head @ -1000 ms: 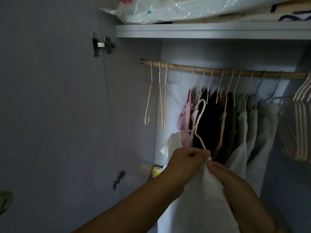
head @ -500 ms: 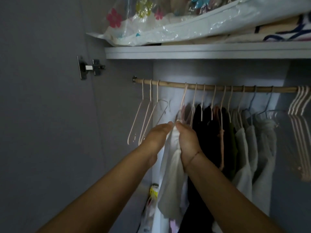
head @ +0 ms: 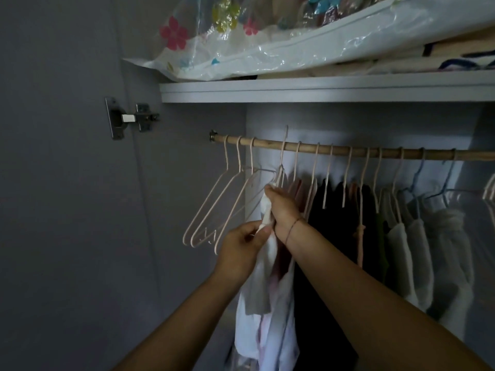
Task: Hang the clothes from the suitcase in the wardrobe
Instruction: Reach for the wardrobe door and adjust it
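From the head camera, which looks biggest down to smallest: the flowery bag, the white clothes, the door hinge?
1. flowery bag, largest
2. white garment; it is nearer the camera, so its rank against the bag is unsure
3. door hinge, clearly smallest

The rail [head: 267, 144] is packed with hung clothes [head: 334, 215] rightward; only the empty hangers [head: 215, 204] at left leave gaps.

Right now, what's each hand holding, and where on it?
Both hold the white garment: right hand grips its bunched top just below the hanger hook, left hand pinches the fabric lower down.
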Available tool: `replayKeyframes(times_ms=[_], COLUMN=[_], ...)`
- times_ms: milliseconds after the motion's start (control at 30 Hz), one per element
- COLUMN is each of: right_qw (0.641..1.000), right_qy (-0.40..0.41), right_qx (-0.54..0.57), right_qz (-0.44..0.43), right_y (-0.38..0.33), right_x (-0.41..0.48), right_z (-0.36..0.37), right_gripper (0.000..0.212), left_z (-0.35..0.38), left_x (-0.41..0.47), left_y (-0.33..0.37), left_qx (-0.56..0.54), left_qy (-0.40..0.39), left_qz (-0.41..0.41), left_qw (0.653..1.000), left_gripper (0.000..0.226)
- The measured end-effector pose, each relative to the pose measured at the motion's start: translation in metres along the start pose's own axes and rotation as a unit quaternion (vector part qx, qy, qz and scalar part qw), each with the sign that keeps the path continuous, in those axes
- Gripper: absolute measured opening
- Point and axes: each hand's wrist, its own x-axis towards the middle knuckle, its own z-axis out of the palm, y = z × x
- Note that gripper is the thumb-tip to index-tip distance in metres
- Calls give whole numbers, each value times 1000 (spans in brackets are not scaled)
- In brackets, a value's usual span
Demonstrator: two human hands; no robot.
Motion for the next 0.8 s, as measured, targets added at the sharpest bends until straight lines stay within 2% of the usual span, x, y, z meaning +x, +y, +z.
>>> replayKeyframes(times_ms=[67,233,300,400,800], right_qw=[999,979,978,984,990], right_qy=[-2,-16,-39,-70,-79], right_qx=[-37,-187,-171,-100,-115], right_qz=[27,81,114,128,8], right_y=[8,16,17,19,27], right_x=[6,8,10,10,-5], right_z=[-4,-14,-18,-26,-38], right_gripper=[17,45,49,45,24], left_z=[2,0,-4,-6,-9], left_x=[2,-3,-4,-5,-21], left_y=[-8,-28,-35,-40,-42], left_qx=[-3,8,24,15,98], left_qy=[5,5,20,33,83], left_qz=[-25,-63,-77,-96,-82], left_qw=[1000,998,997,995,988], left_gripper=[14,16,15,13,20])
